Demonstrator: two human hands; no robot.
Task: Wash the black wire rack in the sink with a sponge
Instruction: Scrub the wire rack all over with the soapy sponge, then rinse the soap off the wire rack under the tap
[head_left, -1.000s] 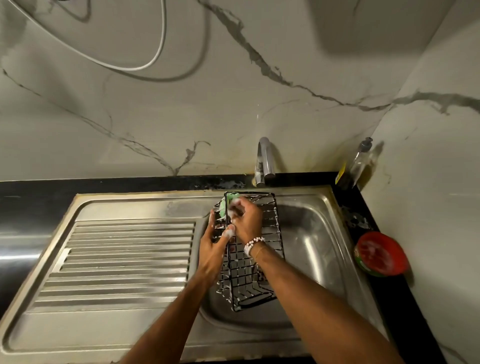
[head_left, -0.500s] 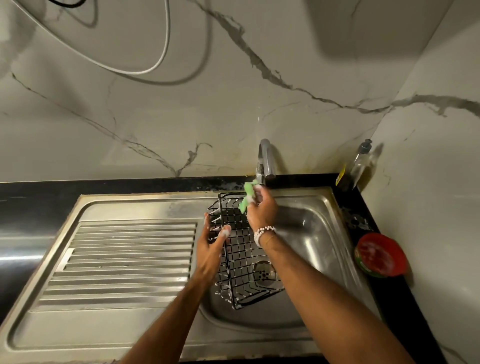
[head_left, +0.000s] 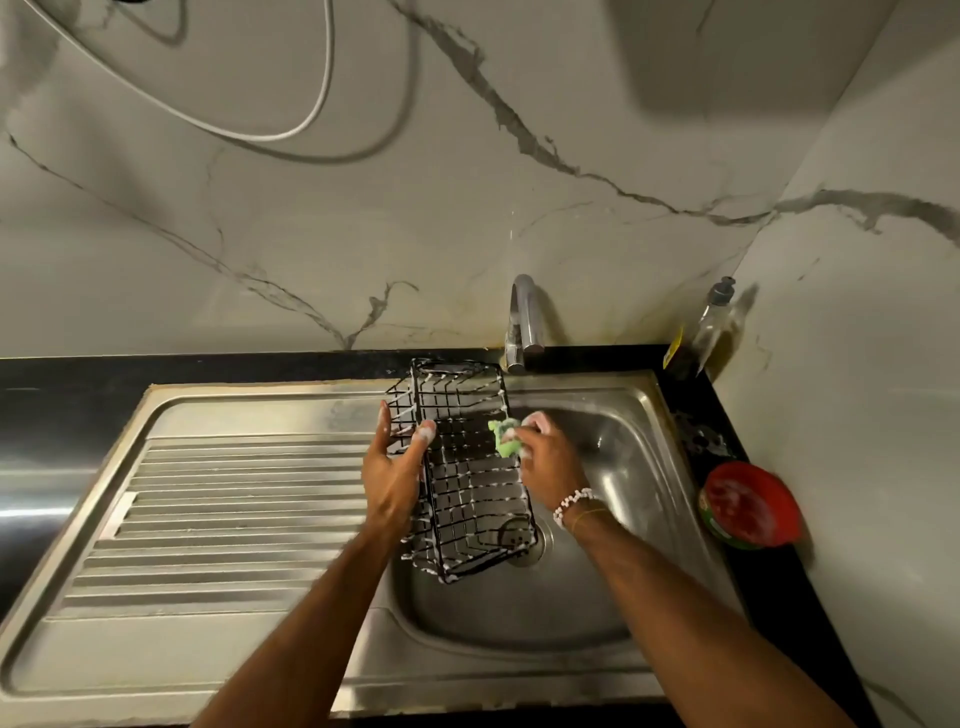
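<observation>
The black wire rack (head_left: 467, 483), streaked with white foam, stands tilted over the steel sink basin (head_left: 613, 545), its far end raised toward the tap. My left hand (head_left: 397, 470) holds its left side, thumb hooked on the top wire and fingers along the outside. My right hand (head_left: 545, 457) grips a green sponge (head_left: 506, 439) and presses it against the rack's right rim, about halfway along. Both hands are soapy.
A chrome tap (head_left: 524, 322) rises behind the basin. The ribbed draining board (head_left: 234, 519) lies to the left. A soap bottle (head_left: 714, 325) stands in the back right corner, and a round red tub (head_left: 748, 504) sits on the black counter at the right.
My right hand has brought the sponge from the rack's far end, near the tap, down along its right rim toward me. The rack has turned a little in my left hand.
</observation>
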